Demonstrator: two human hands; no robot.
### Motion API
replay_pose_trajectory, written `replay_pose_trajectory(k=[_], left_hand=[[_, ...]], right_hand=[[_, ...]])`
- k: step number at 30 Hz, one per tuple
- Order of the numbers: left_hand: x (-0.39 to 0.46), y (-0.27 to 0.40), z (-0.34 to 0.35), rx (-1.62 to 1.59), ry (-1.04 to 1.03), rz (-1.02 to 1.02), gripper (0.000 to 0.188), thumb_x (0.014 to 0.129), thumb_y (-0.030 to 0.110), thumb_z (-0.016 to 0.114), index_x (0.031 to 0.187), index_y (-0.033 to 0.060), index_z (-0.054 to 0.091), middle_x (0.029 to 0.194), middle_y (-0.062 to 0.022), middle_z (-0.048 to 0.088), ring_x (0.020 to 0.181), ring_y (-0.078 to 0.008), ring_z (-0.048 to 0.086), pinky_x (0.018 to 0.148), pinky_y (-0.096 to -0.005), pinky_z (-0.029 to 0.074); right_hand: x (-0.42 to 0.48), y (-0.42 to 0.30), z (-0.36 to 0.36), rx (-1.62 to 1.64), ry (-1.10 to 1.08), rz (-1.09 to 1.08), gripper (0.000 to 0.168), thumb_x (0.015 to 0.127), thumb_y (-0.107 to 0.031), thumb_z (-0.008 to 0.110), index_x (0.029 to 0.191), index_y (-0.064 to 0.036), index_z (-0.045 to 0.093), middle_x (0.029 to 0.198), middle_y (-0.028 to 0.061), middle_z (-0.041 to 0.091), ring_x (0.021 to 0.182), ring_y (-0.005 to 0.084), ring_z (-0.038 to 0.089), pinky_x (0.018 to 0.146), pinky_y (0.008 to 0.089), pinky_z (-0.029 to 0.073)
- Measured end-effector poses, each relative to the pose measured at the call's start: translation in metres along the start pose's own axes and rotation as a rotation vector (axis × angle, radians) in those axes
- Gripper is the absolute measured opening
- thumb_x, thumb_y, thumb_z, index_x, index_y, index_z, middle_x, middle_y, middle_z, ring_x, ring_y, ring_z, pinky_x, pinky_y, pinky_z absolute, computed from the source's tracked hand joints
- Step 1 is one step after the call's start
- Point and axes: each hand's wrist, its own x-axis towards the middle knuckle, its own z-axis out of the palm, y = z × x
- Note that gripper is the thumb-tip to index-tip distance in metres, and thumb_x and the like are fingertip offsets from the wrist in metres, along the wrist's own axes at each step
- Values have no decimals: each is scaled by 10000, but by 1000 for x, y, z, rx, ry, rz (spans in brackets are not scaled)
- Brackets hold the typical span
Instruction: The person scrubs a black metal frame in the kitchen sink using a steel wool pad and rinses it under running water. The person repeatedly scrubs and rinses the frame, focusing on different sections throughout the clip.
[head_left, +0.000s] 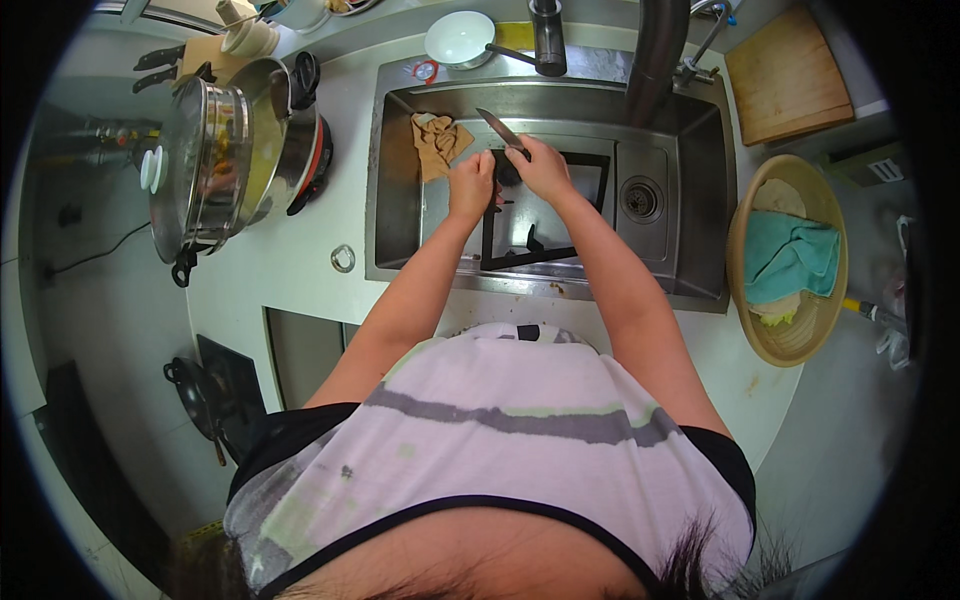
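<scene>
Both of my hands are over the stainless steel sink (697, 195). My left hand (472, 184) grips one side of a square black frame (525, 260), which looks like a stove pan support with short inward prongs. It lies tilted in the basin. In my right hand (541, 169) is a knife (498, 126), its blade pointing up and left, away from me. Between the hands, a small dark mass shows by the frame, too hidden to tell what it is. A crumpled tan cloth (439, 144) lies in the basin's far left corner.
Left of the sink stand a steel pot with a glass lid (196, 165) and a wide pan (266, 139). A white bowl (459, 39) and the dark faucet (550, 37) are behind the basin. At right are a yellow basket (814, 330) with a teal cloth (791, 255) and a cutting board (787, 75).
</scene>
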Motion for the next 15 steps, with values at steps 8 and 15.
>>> replay_pose_trajectory(k=[8, 15], left_hand=[[-9, -24, 0, 119, -15, 144, 261, 941, 205, 402, 816, 0, 503, 589, -86, 571, 465, -163, 586, 443, -293, 488], [-14, -32, 0, 110, 28, 151, 248, 939, 192, 412, 791, 5, 482, 595, -81, 578, 469, -151, 584, 444, -287, 483]], right_hand=[[-6, 11, 8, 1, 57, -17, 255, 816, -296, 575, 884, -51, 563, 876, 143, 605, 858, 356, 572, 731, 434, 436], [-8, 11, 11, 32, 31, -8, 237, 794, -268, 589, 889, -52, 568, 908, 135, 595, 877, 346, 569, 745, 430, 434]])
